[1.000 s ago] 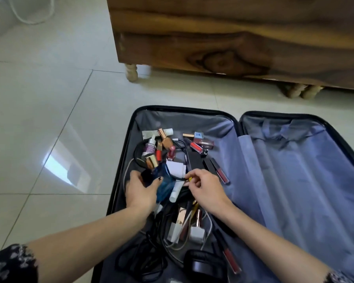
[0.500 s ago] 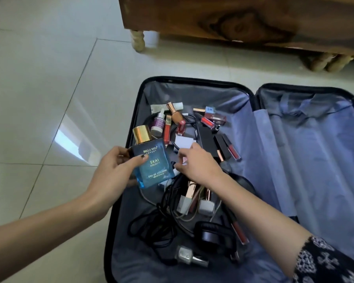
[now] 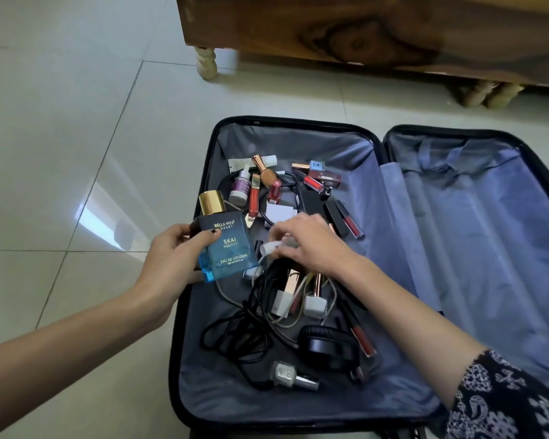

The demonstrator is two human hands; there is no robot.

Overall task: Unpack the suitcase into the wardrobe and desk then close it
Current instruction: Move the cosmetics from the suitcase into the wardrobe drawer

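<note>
A black suitcase [image 3: 189, 315] lies open on the tiled floor, lined in grey-blue. Its left half holds several cosmetics, black cables [image 3: 235, 335], white chargers [image 3: 314, 305], black headphones [image 3: 327, 345] and a nail polish bottle [image 3: 293, 377]. My left hand [image 3: 171, 258] grips a blue cologne bottle [image 3: 227, 245] with a gold cap, held upright over the suitcase's left edge. My right hand [image 3: 311, 242] is down among the items in the middle, fingers closed around a small white tube [image 3: 271, 247]. The right half [image 3: 488, 248] is empty.
A dark wooden piece of furniture [image 3: 362, 30] on turned legs [image 3: 206, 63] stands just beyond the suitcase. Pale glossy floor tiles [image 3: 61, 153] spread to the left.
My left hand has lifted the blue cologne bottle out of the pile and turned it upright. My right hand has shifted onto the white tube. The view has tilted down.
</note>
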